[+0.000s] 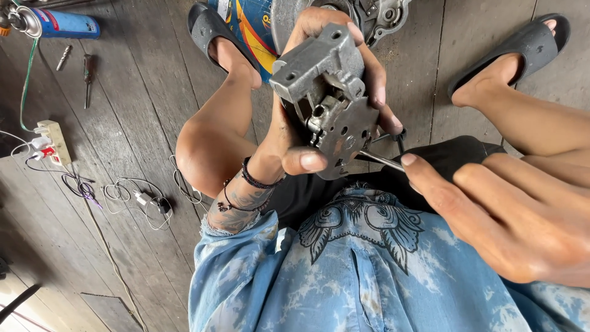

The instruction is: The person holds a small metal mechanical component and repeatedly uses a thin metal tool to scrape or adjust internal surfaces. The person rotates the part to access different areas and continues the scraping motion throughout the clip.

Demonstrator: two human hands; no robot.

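- Grip: left hand (307,132) is closed around a grey cast-metal engine part (329,101), thumb across its lower edge and fingers wrapped over the far side; the part is held in the air above the person's lap, nothing beneath it.
- Tool: right hand (491,212) lies mostly open, fingers extended, with a thin metal rod-like tool (381,160) running from under its fingertips to the part's perforated plate. Whether the fingers actually pinch the tool cannot be told.
- Risk, slip: the tool tip meets the plate close beside the left thumb. Judged likely to skid off the metal and strike the thumb if pushed hard, as the loose right-hand hold gives little control.
- Risk, drop: the part looks heavy and is supported by one hand only; a jolt from the tool could twist it free onto the legs or the wooden floor (141,92).
- Surroundings: beyond the left hand, a power strip (54,140) with tangled cables (135,197), a screwdriver (88,72) and a blue gas canister (61,24) lie on the floor; a falling part could land among them.
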